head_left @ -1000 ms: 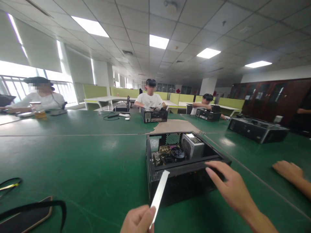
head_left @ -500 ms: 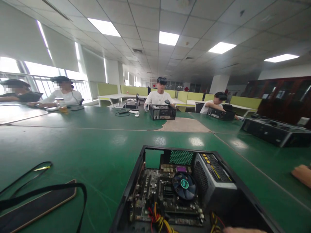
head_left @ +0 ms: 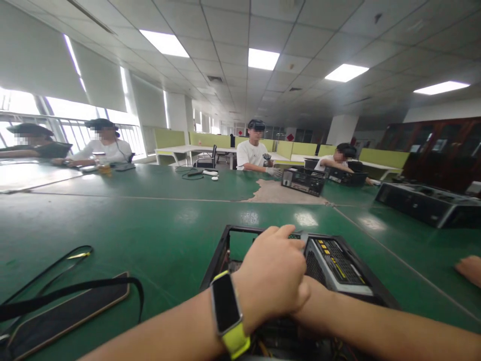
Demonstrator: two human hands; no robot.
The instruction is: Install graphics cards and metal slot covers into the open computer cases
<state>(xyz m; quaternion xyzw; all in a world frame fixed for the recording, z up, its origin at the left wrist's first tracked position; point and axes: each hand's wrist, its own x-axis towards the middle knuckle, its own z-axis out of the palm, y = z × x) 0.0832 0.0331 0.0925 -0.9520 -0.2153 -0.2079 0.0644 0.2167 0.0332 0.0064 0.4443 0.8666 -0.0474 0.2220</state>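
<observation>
An opened desktop computer case (head_left: 376,296) lies on the green table in front of me, its power supply (head_left: 340,263) showing at the right. My left hand (head_left: 276,273), with a lime-strapped smartwatch (head_left: 226,303) on its wrist, is over the inside of the case near the rear panel. Its fingers are curled, and whatever is under them is hidden. From the right my right hand (head_left: 306,298) reaches into the case beneath my left one; its fingers are out of sight. The two hands cover the fan and most of the motherboard.
A dark flat panel (head_left: 71,311) and a black strap (head_left: 137,286) lie on the left. Another person's hand (head_left: 469,268) rests at the right edge. Across the table, a gloved co-worker (head_left: 251,153) is beside a second case (head_left: 302,180); another case (head_left: 428,203) lies right.
Both my hands have come in over the case, the left one crossing above the right. Across the table, the co-worker's case has shifted to the right and turned.
</observation>
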